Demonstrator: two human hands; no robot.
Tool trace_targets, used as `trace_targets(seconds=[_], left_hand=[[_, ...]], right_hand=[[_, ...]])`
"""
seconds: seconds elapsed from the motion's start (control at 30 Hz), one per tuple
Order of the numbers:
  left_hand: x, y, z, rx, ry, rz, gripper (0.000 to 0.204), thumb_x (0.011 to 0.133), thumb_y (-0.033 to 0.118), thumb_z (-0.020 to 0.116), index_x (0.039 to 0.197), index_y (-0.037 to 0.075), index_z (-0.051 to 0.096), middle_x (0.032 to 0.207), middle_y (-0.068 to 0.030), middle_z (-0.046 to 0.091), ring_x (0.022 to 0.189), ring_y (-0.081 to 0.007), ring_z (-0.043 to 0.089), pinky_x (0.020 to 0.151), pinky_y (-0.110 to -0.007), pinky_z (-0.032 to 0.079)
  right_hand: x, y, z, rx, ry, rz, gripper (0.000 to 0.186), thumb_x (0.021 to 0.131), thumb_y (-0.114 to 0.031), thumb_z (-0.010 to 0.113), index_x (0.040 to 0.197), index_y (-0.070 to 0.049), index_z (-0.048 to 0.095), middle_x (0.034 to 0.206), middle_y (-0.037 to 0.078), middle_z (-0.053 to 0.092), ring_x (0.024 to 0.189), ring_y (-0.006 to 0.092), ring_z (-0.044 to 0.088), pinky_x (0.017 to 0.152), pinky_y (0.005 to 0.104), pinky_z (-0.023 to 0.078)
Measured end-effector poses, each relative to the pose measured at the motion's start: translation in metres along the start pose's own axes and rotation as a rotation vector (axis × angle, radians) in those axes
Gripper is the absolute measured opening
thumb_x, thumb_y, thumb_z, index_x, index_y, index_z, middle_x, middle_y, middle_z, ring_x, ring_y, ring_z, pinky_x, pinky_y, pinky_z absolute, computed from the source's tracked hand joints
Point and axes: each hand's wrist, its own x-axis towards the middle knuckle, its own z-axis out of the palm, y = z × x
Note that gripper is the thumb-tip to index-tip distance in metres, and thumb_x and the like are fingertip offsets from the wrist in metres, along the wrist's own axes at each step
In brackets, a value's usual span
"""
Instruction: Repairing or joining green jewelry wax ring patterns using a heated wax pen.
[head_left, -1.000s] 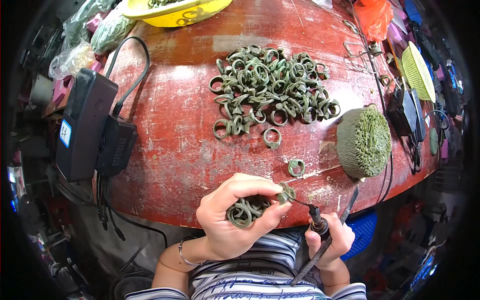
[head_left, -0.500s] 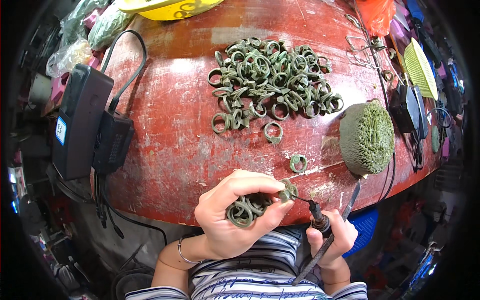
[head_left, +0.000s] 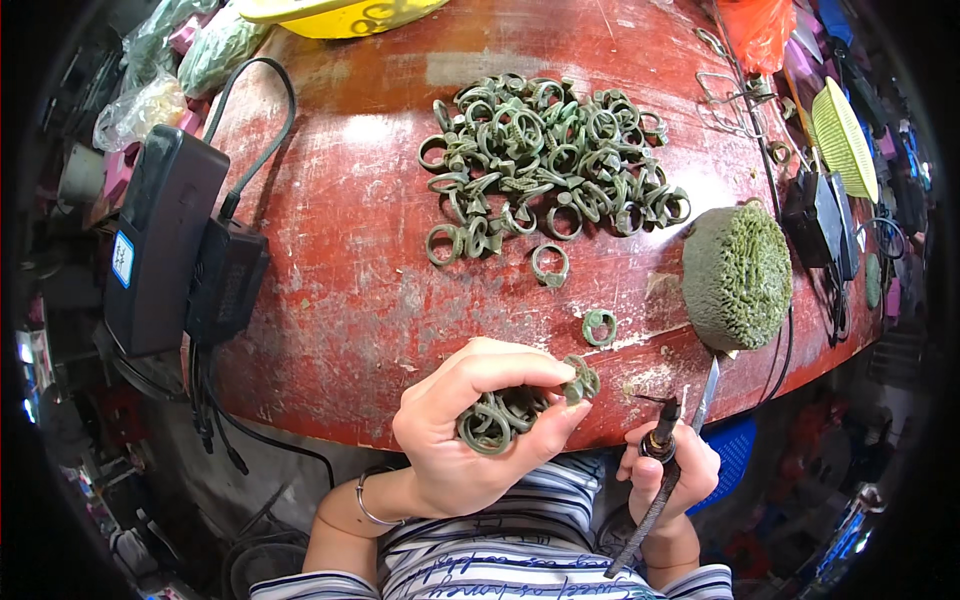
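My left hand [head_left: 470, 430] is closed, pinching a dull green ring [head_left: 580, 381] between thumb and forefinger. Several more green rings [head_left: 487, 425] are cupped in its palm. To the right, my right hand [head_left: 680, 468] grips a dark pen-shaped tool [head_left: 660, 435] with a thin, bent tip, which stands apart from the pinched ring. A long, slim metal tool [head_left: 706, 395], file-like with a pointed bright end, also passes through this hand; its grey lower part reaches down across my striped shirt. Just beyond the left fingertips, a single ring [head_left: 599, 327] lies on the table.
A heap of green rings [head_left: 550, 150] covers the middle of the red worn table [head_left: 340, 320]. A round green rough-topped block [head_left: 738, 278] stands right. Black boxes with cables [head_left: 165, 240] sit left, a black adapter [head_left: 815, 220] right. A yellow basin [head_left: 340, 15] is at the back.
The pen-shaped tool's tip has drawn away from the pinched ring, and my right hand has shifted slightly right. My left hand keeps its hold on the rings.
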Motion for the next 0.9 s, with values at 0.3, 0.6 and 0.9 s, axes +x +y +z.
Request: trace_targets(seconds=[0.3,0.6,0.9], left_hand=[[-0.002,0.0,0.003,0.112,-0.038,0.061,0.028,0.064,-0.005,0.071,0.09,0.001,0.062,0.083,-0.0115,0.063,0.072,-0.018,0.061,0.064,-0.026,0.05],[-0.001,0.0,0.003,0.146,-0.027,0.076,0.028,0.064,-0.005,0.071,0.09,0.0,0.061,0.084,-0.012,0.062,0.073,-0.0176,0.061,0.065,-0.027,0.049],[-0.002,-0.002,-0.008,-0.817,-0.001,-0.265,0.019,0.082,0.007,0.055,0.097,-0.003,0.047,0.099,-0.0222,0.052,0.066,-0.0212,0.059,0.04,-0.022,0.044]], right_hand=[[0.007,-0.006,0.002,-0.001,0.024,-0.001,0.035,0.075,-0.032,0.067,0.083,0.001,0.058,0.057,0.006,0.053,0.043,0.0183,0.053,0.04,0.0273,0.04],[0.012,-0.01,-0.002,-0.108,0.016,-0.064,0.034,0.074,-0.03,0.07,0.085,0.0,0.059,0.059,0.006,0.054,0.043,0.0186,0.053,0.041,0.0268,0.04],[0.052,-0.036,0.02,-0.086,0.067,-0.041,0.043,0.068,-0.003,0.073,0.107,-0.002,0.056,0.07,0.011,0.058,0.056,0.0232,0.057,0.052,0.0293,0.045]])
